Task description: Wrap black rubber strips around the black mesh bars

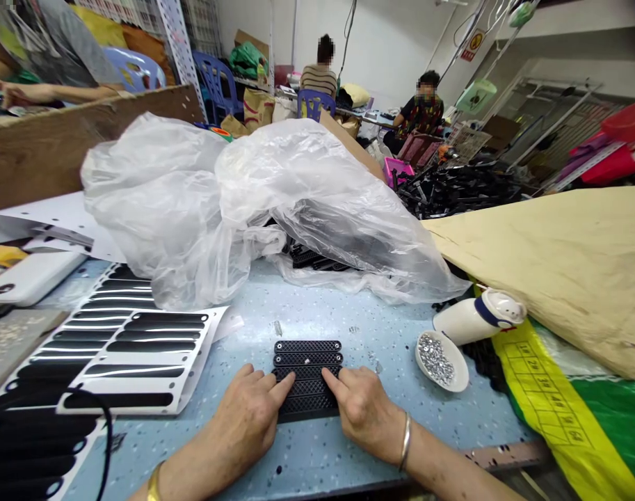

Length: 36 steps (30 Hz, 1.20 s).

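A row of black textured strips [307, 387] lies on the table, one below another. The two farthest carry a small silver ring at each end, and a tiny pale bit sits mid-row. My left hand [252, 410] is at the row's left side, its index fingertip pressed on a strip's left end and its other fingers curled in. On the opposite side, my right hand [363, 407] presses its index fingertip on a strip's right end, the rest of its fingers folded. Both thumbs are mostly hidden. A white bowl [460, 372] of small silver rings [436, 359] stands to the right.
Sheets of black strips [150, 341] lie at left, near a black cable [108, 424] and a white device [33, 278]. A clear plastic bag [317, 167] covers more black pieces behind. A white bottle [476, 316] lies beside the bowl. Other people sit beyond.
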Tool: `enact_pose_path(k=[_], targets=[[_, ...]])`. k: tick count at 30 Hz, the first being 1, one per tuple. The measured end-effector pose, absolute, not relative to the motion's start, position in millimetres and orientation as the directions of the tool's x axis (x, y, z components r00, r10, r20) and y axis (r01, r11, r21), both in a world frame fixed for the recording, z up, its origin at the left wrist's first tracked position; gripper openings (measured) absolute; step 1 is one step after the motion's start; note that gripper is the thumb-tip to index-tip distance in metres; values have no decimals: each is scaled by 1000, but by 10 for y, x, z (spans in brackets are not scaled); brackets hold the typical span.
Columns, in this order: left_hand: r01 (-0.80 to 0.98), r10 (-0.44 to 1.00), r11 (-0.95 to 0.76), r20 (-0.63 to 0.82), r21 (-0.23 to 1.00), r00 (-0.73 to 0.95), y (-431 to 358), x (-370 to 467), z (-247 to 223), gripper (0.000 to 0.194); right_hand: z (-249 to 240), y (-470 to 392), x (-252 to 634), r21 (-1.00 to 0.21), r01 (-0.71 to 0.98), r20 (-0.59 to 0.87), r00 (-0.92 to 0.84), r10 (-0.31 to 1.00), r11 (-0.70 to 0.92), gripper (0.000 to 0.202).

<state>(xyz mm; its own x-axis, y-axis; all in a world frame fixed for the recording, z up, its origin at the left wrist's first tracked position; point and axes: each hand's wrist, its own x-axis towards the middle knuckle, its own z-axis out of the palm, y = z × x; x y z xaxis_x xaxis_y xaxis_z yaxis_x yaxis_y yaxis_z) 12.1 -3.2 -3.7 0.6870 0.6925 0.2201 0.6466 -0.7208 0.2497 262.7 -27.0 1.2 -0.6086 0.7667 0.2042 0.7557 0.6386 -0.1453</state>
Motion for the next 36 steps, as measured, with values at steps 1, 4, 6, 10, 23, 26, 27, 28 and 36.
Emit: enact_pose_path(k=[1, 4, 6, 10, 23, 26, 27, 28, 36], targets=[[645, 691, -723, 235, 247, 684, -28, 104, -25, 48, 12, -282, 2660, -135, 759, 210, -606, 767, 637, 49], [638, 679, -734, 274, 232, 681, -21, 37, -1, 46, -1, -323, 2766, -113, 780, 252, -576, 777, 615, 49], [634, 672, -739, 302, 229, 676, -21, -10, -11, 45, -20, -348, 2821, -110, 792, 273, -557, 785, 600, 50], [635, 668, -741, 344, 221, 660, -30, -69, -56, 46, -70, -378, 2865, -112, 797, 284, -547, 788, 594, 48], [673, 685, -720, 324, 168, 653, -48, -146, -6, 53, -149, -382, 2854, -160, 757, 363, -552, 751, 634, 45], [667, 675, -731, 287, 141, 680, -48, -166, -36, 54, -125, -383, 2856, -175, 758, 346, -550, 760, 628, 44], [663, 673, -736, 269, 140, 689, -44, -174, -34, 54, -110, -373, 2854, -182, 759, 344, -547, 763, 626, 44], [656, 671, -739, 246, 151, 699, -36, -179, -25, 55, -90, -356, 2846, -194, 760, 342, -540, 769, 620, 42], [652, 743, -669, 272, 358, 612, 200, 152, 142, 26, 52, 16, 2472, -306, 770, 368, -447, 815, 560, 28]])
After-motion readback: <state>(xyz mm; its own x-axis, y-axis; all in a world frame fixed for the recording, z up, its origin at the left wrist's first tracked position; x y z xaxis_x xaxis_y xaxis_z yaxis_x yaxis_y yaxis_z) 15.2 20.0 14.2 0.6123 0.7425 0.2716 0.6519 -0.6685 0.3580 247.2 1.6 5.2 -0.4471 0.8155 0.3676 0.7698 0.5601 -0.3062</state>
